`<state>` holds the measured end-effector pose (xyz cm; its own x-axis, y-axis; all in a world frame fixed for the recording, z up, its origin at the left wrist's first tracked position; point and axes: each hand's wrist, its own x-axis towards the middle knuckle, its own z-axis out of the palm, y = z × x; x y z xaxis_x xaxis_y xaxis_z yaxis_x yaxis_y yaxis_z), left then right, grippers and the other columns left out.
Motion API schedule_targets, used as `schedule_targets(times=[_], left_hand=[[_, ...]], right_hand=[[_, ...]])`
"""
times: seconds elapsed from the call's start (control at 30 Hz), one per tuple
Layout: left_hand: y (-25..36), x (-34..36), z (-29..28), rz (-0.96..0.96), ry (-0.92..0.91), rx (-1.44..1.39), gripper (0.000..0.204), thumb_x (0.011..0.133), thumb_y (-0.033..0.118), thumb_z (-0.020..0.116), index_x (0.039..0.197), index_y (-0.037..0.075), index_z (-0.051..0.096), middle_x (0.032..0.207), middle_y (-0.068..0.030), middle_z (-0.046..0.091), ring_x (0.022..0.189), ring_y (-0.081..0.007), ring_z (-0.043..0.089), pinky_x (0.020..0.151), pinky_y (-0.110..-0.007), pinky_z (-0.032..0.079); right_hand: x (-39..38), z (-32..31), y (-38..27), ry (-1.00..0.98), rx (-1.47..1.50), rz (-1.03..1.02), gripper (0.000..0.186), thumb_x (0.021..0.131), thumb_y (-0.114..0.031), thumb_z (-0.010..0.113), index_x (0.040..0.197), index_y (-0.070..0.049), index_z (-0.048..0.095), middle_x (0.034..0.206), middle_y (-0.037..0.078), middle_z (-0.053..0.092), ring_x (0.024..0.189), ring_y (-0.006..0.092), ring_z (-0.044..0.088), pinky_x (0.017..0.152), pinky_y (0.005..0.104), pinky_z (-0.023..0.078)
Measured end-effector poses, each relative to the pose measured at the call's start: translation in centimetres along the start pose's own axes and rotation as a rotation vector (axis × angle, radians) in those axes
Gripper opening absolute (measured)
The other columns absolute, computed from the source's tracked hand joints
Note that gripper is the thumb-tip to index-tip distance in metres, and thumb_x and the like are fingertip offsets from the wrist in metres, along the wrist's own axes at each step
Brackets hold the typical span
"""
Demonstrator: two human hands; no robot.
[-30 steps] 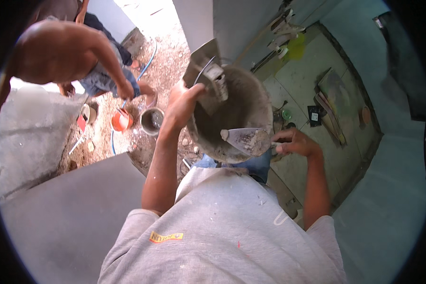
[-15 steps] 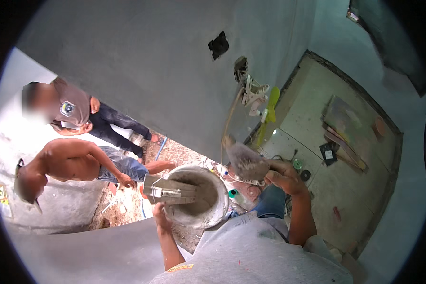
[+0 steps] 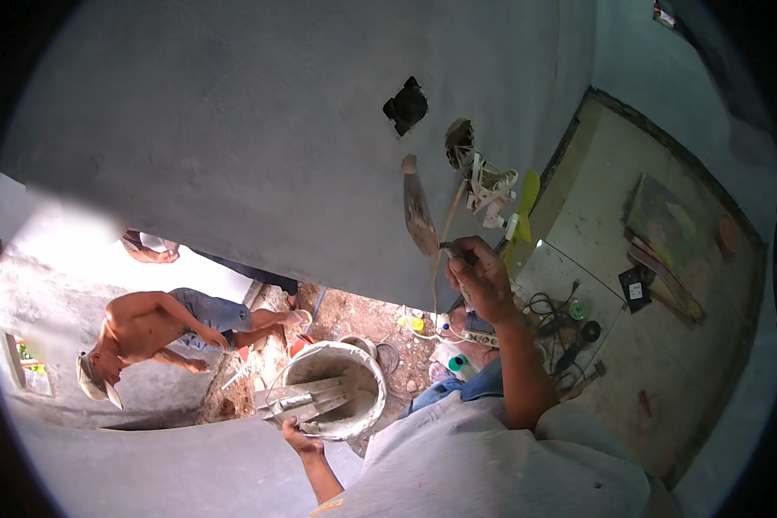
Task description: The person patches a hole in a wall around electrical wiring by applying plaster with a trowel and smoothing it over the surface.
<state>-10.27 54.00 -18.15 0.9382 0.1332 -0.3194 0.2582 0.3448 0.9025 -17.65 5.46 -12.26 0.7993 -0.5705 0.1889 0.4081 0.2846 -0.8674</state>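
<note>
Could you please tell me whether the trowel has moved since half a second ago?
Yes: the trowel has moved up the picture, closer to the dark wall recess.

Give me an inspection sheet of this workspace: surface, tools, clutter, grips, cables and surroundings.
Surface: grey wall with a dark opening.
Tools: trowel in front of the wall, contact unclear; round bucket with a metal tool leaning in it.
Clutter: panel and black square piece on the tiled floor.
Grips: right grip holds the trowel; left grip is at the bucket's edge, hold unclear.
Cables: dark cords on the floor; pale cord along the wall.
Surroundings: person in shorts; second person, partly hidden.
</note>
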Motion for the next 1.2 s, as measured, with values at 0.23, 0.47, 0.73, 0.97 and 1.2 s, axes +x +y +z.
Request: schedule_targets(times=[0.23,0.47,0.73,0.97,1.2], left_hand=[[0.9,3.0,-3.2,-0.026,0.039,0.083,0.059,0.078,0.024,0.051,0.132,0.002,0.053,0.123,-0.0151,0.062,0.112,-0.0344,0.062,0.099,-0.049,0.050],[0.3,4.4,-3.1,-0.088,0.027,0.110,0.056,0.078,0.024,0.052,0.130,0.002,0.054,0.121,-0.0148,0.062,0.111,-0.0341,0.061,0.098,-0.050,0.050],[0.0,5.2,-2.8,-0.114,0.017,0.113,0.054,0.079,0.024,0.051,0.128,0.001,0.055,0.120,-0.0145,0.062,0.111,-0.0337,0.061,0.097,-0.049,0.050],[-0.1,6.0,-3.4,-0.137,0.002,0.132,0.057,0.079,0.024,0.051,0.130,0.000,0.054,0.122,-0.0148,0.062,0.110,-0.0336,0.062,0.096,-0.049,0.050],[-0.3,7.1,-4.4,-0.169,-0.001,0.134,0.054,0.080,0.025,0.050,0.128,0.001,0.054,0.120,-0.0152,0.062,0.107,-0.0336,0.063,0.094,-0.048,0.051]], right_hand=[[2.2,3.7,-2.8,0.162,-0.242,-0.103,0.029,0.099,-0.017,0.059,0.122,0.000,0.056,0.086,0.008,0.059,0.077,0.0156,0.058,0.072,0.0318,0.049],[3.1,8.5,-5.2,0.355,-0.521,-0.316,0.027,0.095,-0.005,0.060,0.120,0.003,0.057,0.103,0.023,0.064,0.090,0.0394,0.065,0.079,0.0414,0.052],[3.8,10.3,-5.0,0.447,-0.712,-0.458,0.028,0.096,-0.006,0.059,0.122,0.003,0.059,0.091,0.017,0.066,0.076,0.0251,0.066,0.070,0.0351,0.052],[4.7,12.3,-4.2,0.460,-0.698,-0.427,0.028,0.093,-0.001,0.059,0.120,0.003,0.055,0.102,0.025,0.063,0.093,0.0442,0.064,0.077,0.0475,0.051],[2.4,10.7,-4.1,0.342,-0.574,-0.324,0.028,0.093,-0.004,0.060,0.121,0.002,0.059,0.091,0.020,0.065,0.080,0.0328,0.066,0.072,0.0400,0.052]])
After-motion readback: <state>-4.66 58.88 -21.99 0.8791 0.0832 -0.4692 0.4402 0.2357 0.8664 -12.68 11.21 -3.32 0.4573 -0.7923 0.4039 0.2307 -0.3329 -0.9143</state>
